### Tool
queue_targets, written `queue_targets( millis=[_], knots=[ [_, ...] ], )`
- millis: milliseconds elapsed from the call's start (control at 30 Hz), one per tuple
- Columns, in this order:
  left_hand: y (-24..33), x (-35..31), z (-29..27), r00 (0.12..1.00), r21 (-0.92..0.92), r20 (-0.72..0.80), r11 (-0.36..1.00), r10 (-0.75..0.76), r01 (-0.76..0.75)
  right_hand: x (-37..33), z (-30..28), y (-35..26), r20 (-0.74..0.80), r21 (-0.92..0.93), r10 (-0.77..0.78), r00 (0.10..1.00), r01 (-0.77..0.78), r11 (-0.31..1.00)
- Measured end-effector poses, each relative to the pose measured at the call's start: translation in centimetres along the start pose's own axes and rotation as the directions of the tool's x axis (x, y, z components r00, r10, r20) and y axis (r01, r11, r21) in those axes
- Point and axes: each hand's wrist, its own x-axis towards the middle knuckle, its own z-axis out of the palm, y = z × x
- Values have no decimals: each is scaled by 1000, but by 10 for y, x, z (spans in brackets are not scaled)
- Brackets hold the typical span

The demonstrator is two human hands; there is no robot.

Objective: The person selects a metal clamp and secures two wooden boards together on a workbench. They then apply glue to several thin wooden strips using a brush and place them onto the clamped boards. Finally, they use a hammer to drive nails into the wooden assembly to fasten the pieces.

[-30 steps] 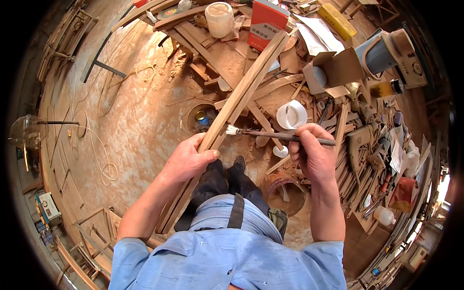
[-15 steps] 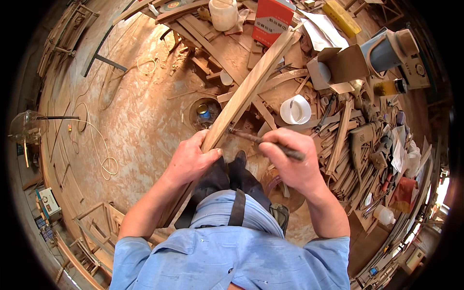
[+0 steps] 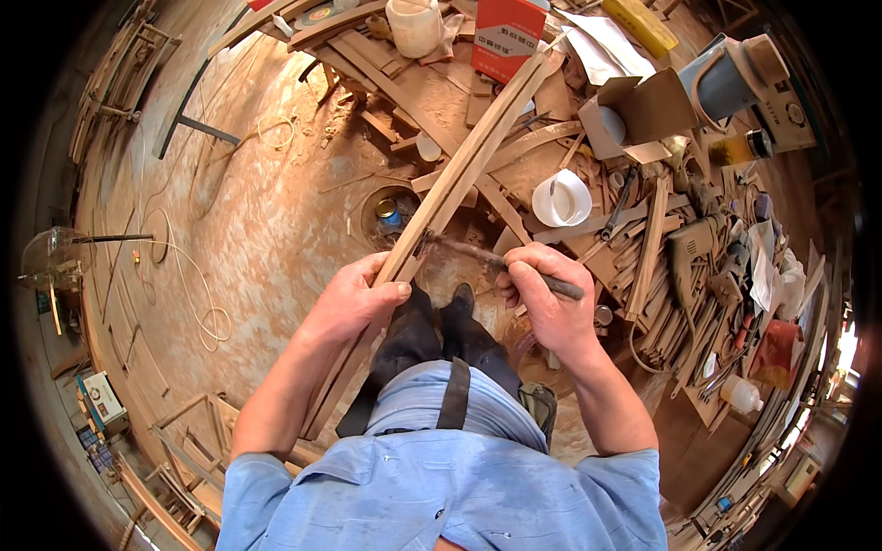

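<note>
A long pale wooden bar (image 3: 469, 165) runs slantwise from my body up to the cluttered bench, a dark groove or slot showing along its side. My left hand (image 3: 358, 296) is closed round its near part, thumb on top. My right hand (image 3: 554, 298) grips a slim stick-like tool (image 3: 473, 252) with a thicker dark handle end. The tool's dark, clumpy tip meets the side of the bar just beyond my left hand; whether it is a brush I cannot tell.
Offcuts, a white cup (image 3: 561, 198), an open cardboard box (image 3: 643, 115), a red box (image 3: 507, 39) and a power tool (image 3: 691, 257) crowd the bench. A blue tin (image 3: 388, 211) stands below, left of the bar. A pale cord (image 3: 197, 285) lies on the floor at left.
The bar has turned a little, so its grooved side shows more. The tool's tip has shifted left onto that side, and my right fingers have curled differently round the handle.
</note>
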Motion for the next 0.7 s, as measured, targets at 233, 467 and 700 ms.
queue_targets(
  millis=[233, 467, 700],
  knots=[
    [0, -8, -3, 997, -20, 22, 997, -74, 75, -8, 10, 0, 14, 16, 69, 998, -69, 997],
    [-2, -9, -2, 999, 67, -31, 998, 15, -13, -10, 11, 7, -34, 133, 84, 996, -78, 988],
    [-7, -14, -12, 998, -52, 33, 997, -52, 54, -19, 3, 3, -102, 162, 105, 989, -88, 983]
  ],
)
